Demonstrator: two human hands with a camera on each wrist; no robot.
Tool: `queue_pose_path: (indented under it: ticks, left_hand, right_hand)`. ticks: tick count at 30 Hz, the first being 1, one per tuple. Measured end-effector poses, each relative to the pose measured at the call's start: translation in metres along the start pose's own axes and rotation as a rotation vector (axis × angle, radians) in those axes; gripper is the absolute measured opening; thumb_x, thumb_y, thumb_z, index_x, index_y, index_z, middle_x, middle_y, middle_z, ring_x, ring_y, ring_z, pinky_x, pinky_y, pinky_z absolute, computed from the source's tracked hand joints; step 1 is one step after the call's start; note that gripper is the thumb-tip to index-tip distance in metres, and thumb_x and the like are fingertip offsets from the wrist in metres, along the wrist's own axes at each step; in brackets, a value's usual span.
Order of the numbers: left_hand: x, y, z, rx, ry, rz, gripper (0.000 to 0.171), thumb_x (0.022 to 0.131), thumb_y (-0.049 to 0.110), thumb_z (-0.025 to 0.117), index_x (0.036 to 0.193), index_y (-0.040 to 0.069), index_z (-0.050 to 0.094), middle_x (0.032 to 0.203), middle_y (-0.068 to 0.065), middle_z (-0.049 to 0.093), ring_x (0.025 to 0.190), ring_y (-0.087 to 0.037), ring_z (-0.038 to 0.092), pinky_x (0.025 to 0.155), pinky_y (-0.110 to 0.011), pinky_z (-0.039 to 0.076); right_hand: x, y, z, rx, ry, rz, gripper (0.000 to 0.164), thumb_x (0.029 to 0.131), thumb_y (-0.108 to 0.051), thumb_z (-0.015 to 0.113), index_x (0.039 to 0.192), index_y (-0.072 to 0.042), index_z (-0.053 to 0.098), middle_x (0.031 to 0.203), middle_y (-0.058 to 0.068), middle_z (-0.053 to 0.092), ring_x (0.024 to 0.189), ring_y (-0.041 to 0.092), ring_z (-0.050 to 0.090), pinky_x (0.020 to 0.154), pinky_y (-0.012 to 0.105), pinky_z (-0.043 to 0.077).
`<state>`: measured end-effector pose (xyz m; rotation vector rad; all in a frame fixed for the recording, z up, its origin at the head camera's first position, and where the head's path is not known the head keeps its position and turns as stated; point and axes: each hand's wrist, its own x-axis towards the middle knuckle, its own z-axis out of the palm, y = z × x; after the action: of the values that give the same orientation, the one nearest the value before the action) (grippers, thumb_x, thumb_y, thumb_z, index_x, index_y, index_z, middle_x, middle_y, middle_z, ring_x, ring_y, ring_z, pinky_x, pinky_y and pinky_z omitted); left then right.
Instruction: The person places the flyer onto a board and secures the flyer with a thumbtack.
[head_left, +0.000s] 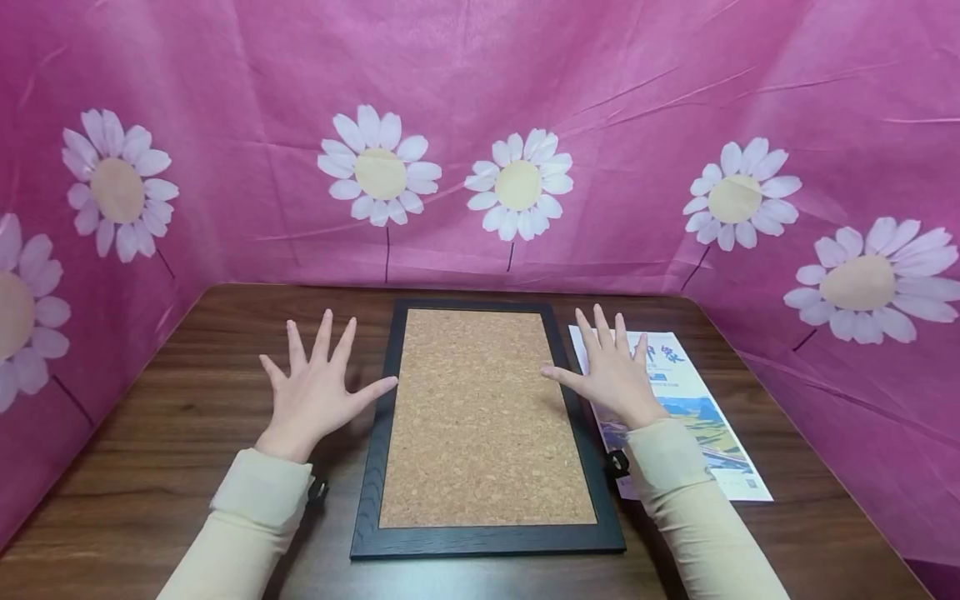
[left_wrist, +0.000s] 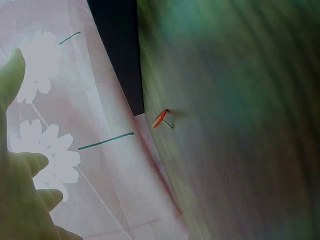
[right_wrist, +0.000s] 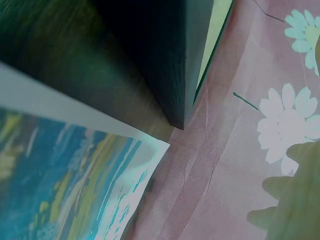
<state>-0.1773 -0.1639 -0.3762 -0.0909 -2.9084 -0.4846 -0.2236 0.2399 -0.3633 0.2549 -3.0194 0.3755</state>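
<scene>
Both hands have their fingers spread wide, with nothing in either grasp. In the head view the left hand (head_left: 315, 400) is at the left side of a cork board (head_left: 487, 417), its thumb tip overlapping the black frame (head_left: 487, 543). The right hand (head_left: 617, 379) overlaps the board's right side and a printed sheet (head_left: 701, 408) with a colourful landscape. Fingers of the left hand (left_wrist: 22, 195) show at the left wrist view's edge, and the right hand (right_wrist: 295, 200) appears low in the right wrist view.
The board lies on a dark wood-grain table (head_left: 150, 467). In the left wrist view a small orange object (left_wrist: 159, 119) with a thin prong rests on the table beside the frame. A pink curtain (head_left: 465, 67) with white daisies stands around the back and sides.
</scene>
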Motion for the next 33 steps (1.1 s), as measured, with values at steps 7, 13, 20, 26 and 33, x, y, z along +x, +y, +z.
queue_pose_path:
  ticks: [7, 13, 20, 26, 33]
  left_hand:
    - [0.0, -0.001, -0.003, -0.058, -0.034, -0.02, 0.107, 0.081, 0.085, 0.044, 0.161, 0.027, 0.004, 0.168, -0.008, -0.008, 0.146, -0.05, -0.022, 0.099, -0.086, -0.01]
    - [0.001, 0.002, -0.008, -0.126, -0.063, -0.041, 0.106, 0.082, 0.083, 0.045, 0.16, 0.028, 0.0, 0.168, -0.007, -0.008, 0.147, -0.047, -0.021, 0.103, -0.084, -0.005]
    - [0.002, 0.008, -0.01, -0.25, -0.071, -0.049, 0.103, 0.085, 0.079, 0.048, 0.16, 0.029, -0.002, 0.168, -0.004, -0.004, 0.151, -0.044, -0.011, 0.109, -0.079, 0.008]
    - [0.004, 0.012, -0.008, -0.453, -0.089, -0.053, 0.091, 0.094, 0.066, 0.047, 0.161, 0.024, 0.001, 0.168, -0.006, 0.0, 0.152, -0.044, -0.001, 0.113, -0.074, 0.01]
    - [0.005, 0.013, -0.005, -0.646, -0.12, -0.106, 0.081, 0.1, 0.055, 0.046, 0.161, 0.022, 0.003, 0.167, -0.013, 0.008, 0.152, -0.04, 0.009, 0.119, -0.065, 0.014]
  right_hand:
    - [0.003, 0.005, -0.006, 0.168, -0.061, 0.007, 0.105, 0.086, -0.074, 0.053, 0.16, -0.029, -0.006, 0.167, 0.006, -0.009, 0.152, 0.041, -0.012, 0.111, 0.075, -0.01]
    - [0.004, 0.008, -0.013, 0.301, -0.087, 0.011, 0.099, 0.092, -0.063, 0.055, 0.16, -0.026, -0.006, 0.168, 0.007, -0.006, 0.152, 0.04, -0.009, 0.111, 0.075, -0.008]
    - [0.006, 0.014, -0.019, 0.427, -0.13, 0.024, 0.095, 0.095, -0.057, 0.054, 0.159, -0.026, -0.009, 0.168, 0.009, -0.006, 0.152, 0.04, -0.01, 0.114, 0.072, -0.006]
    - [0.006, 0.024, -0.022, 0.534, -0.164, 0.069, 0.09, 0.098, -0.055, 0.05, 0.159, -0.028, -0.01, 0.166, 0.018, -0.002, 0.149, 0.05, 0.008, 0.113, 0.072, 0.02]
    - [0.006, 0.036, -0.024, 0.65, -0.2, 0.087, 0.087, 0.101, -0.052, 0.047, 0.159, -0.021, -0.011, 0.166, 0.019, 0.001, 0.151, 0.047, 0.005, 0.113, 0.07, 0.022]
